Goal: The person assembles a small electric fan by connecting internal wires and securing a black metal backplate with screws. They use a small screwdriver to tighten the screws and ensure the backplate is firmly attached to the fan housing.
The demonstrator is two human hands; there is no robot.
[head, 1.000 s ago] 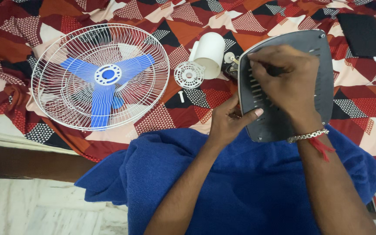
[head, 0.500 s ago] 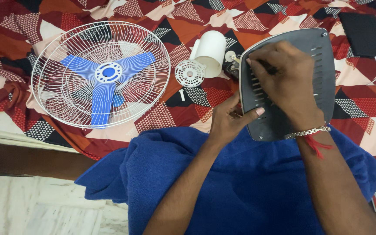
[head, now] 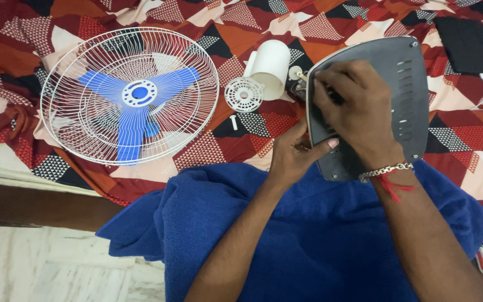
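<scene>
A grey plastic fan base plate (head: pixel 409 100) with rows of slots stands tilted on a blue towel (head: pixel 308 235). My left hand (head: pixel 294 154) grips its lower left edge, thumb on the face. My right hand (head: pixel 353 109) lies over the plate's upper middle with the fingers curled on something dark and small that I cannot make out. A silver chain and red thread circle that wrist. Behind the plate's left edge a motor part (head: pixel 296 84) peeks out.
On the patterned bedsheet (head: pixel 465 162) lie a white wire fan guard with blue blades (head: pixel 129 95), a white cylinder cover (head: pixel 269 67), a small white round grille (head: pixel 244 94), a white screw (head: pixel 233 122), and a black flat device with a white cable (head: pixel 468 45).
My right hand has slid slightly left and down across the plate. The left hand and the plate have stayed where they were.
</scene>
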